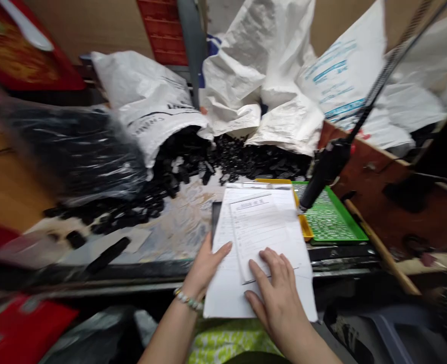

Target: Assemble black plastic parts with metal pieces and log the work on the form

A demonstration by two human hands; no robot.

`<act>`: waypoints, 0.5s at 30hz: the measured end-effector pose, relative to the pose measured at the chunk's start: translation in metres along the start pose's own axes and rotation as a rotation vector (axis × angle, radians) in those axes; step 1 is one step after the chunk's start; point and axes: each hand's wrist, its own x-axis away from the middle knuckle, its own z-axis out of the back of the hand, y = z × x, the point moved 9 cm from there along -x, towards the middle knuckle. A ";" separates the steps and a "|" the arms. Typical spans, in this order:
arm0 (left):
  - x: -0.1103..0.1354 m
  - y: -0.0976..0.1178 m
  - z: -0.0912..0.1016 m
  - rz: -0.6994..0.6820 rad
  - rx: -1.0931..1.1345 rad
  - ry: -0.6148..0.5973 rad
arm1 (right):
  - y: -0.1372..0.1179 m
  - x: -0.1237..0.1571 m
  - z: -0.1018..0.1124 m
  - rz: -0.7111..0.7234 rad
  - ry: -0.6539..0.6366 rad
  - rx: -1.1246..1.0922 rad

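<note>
My left hand, with a beaded bracelet at the wrist, grips the left edge of a clipboard that carries white paper sheets. Its thumb lies over the paper and its fingers go underneath, out of sight. On top of the sheets rests a smaller lined pad or form with printed writing too blurred to read. My right hand lies on the lower part of this form, fingers spread and holding nothing. A black electric screwdriver hangs from a coiled cord, its tip just right of the papers.
Behind the clipboard, black plastic parts spill from white sacks across the worktop. To the right are a green tray holding many small metal pieces, a yellow tray and a wooden stick. A dark plastic-wrapped bundle sits left.
</note>
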 end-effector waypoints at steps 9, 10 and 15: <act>0.004 -0.006 -0.001 0.298 -0.025 0.088 | 0.154 0.035 0.100 -0.417 0.304 0.174; 0.004 -0.008 0.000 0.323 -0.010 0.090 | 0.172 0.043 0.105 -0.461 0.304 0.202; 0.000 -0.014 0.011 0.355 -0.032 0.152 | 0.218 0.062 0.107 -0.557 0.275 0.257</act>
